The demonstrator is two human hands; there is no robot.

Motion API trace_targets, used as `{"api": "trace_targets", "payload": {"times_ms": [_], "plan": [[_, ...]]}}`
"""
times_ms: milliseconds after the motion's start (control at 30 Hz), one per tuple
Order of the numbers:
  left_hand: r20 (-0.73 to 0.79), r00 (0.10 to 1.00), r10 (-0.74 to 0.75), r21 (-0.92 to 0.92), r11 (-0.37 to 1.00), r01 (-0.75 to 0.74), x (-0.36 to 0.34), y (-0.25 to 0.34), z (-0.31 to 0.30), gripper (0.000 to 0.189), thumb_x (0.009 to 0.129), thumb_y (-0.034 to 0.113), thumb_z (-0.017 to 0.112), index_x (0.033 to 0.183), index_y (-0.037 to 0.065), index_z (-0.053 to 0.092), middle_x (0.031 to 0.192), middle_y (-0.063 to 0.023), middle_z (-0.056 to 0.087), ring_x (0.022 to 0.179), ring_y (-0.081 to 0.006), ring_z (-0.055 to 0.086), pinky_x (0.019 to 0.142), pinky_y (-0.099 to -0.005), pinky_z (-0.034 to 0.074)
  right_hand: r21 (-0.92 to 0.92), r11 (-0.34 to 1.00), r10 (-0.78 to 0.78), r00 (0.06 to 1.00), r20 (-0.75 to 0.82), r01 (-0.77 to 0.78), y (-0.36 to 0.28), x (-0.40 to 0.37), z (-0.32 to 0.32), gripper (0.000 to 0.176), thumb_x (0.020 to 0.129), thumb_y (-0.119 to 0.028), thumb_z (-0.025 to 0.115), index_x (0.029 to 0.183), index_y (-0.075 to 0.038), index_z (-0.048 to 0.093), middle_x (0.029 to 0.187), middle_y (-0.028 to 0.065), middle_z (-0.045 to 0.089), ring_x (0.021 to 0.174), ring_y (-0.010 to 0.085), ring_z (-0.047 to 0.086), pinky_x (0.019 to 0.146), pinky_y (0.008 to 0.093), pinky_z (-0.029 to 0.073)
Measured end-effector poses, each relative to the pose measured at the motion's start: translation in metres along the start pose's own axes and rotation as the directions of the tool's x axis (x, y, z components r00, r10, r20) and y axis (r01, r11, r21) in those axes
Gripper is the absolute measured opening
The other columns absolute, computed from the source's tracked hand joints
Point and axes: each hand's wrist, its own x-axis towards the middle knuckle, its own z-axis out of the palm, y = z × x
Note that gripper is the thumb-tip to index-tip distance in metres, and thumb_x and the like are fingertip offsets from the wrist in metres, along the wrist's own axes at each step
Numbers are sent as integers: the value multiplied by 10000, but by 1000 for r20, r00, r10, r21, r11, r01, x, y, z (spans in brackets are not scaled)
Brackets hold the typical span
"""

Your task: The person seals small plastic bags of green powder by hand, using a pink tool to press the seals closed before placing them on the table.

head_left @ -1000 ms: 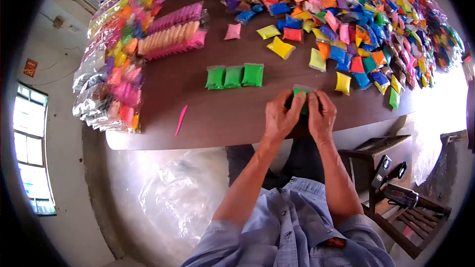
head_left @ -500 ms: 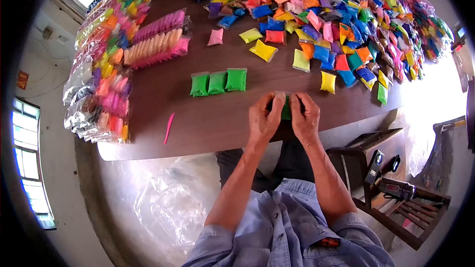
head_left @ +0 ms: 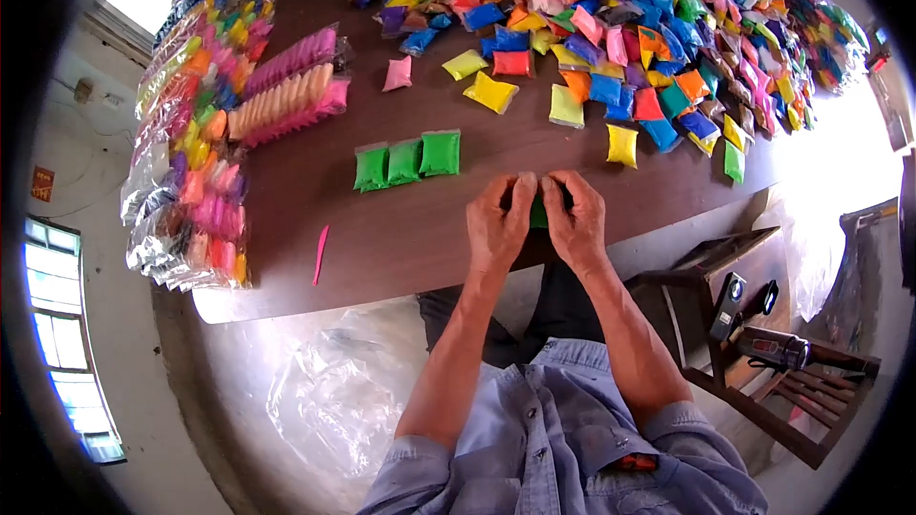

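Close to the table's front edge, my left hand [head_left: 503,219] and my right hand [head_left: 574,216] are side by side, fingers curled and thumbs near each other. Between them they grip a small green packet [head_left: 539,214], mostly covered by the fingers. Ahead and to the left lie three like green packets [head_left: 405,162] in a row, edges touching or overlapping. A thin pink plastic tool [head_left: 321,255] rests on the table further left.
A large heap of colourful packets [head_left: 658,38] spreads over the back and right of the brown table [head_left: 382,248]. Bagged packets [head_left: 205,162] are stacked along the left edge, beside pink and peach rows [head_left: 281,107]. A wooden stool [head_left: 739,324] holding devices stands at right.
The view has shifted slightly, so the table's contents appear a little further left. Both hands still hold the green packet, with less of it showing between the thumbs.
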Motion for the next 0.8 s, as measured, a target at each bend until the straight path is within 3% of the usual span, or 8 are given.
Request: {"api": "trace_targets", "payload": {"times_ms": [100,167,200,267,333,433,533,800], "plan": [[10,1000,3,-68,998,-2,-1,5,2,247,1031,215,681,1005,-28,717,757,-150,661,674,-163,611,630,-337,498,34,999,-3,1000,-30,4,-2,1,0,119,994,-93,663,1060,2,690,921,159,709,787,267,695,713,352,538],[1,1000,15,-34,999,-15,1,-1,2,247,1024,207,678,993,-38,697,740,-57,610,714,-93,511,635,-302,466,32,999,-18,999,-47,20,-3,1,0,118,991,-87,664,1061,5,689,932,160,713,798,272,698,721,349,538],[10,1000,7,-33,999,-6,1,-3,0,247,1024,207,678,993,-38,697,740,-57,610,714,-93,511,635,-302,466,47,999,-23,999,-30,24,-2,1,1,131,992,-104,663,1064,2,691,942,162,716,806,283,702,729,349,541],[7,999,37,30,999,-37,1,-7,-2,233,1026,193,683,1006,-37,709,761,-162,663,693,-157,614,643,-338,502,61,998,-14,1000,-16,15,-2,2,2,144,993,-120,663,1067,0,693,952,164,719,815,293,705,736,349,543],[-8,999,35,33,999,-34,1,-8,-2,216,1019,177,692,999,-39,700,746,-164,639,671,-156,570,631,-333,485,16,1000,-9,1000,-1,9,-6,3,1,182,994,-168,663,1072,-7,696,961,170,723,822,320,709,734,358,549],[-63,998,-1,-157,988,-8,2,-12,-1,243,1015,192,706,956,-43,683,702,-40,571,677,-84,481,601,-291,432,21,999,36,999,28,-37,-7,4,-2,202,991,-190,665,1077,-10,699,961,179,722,814,336,708,710,367,552],[19,995,-94,-112,989,96,2,-5,-3,262,1004,208,719,947,-45,682,710,8,561,701,-58,468,600,-270,418,23,999,24,1000,10,-24,1,0,0,187,983,-160,673,1081,-4,700,956,184,719,802,322,709,693,366,549],[10,998,-66,-143,987,67,3,-6,-2,253,992,202,724,934,-43,696,704,18,559,704,-53,465,590,-273,410,95,995,-2,1000,-18,4,-1,0,1,161,975,-133,684,1063,0,710,925,182,715,763,291,705,672,361,544]]}}
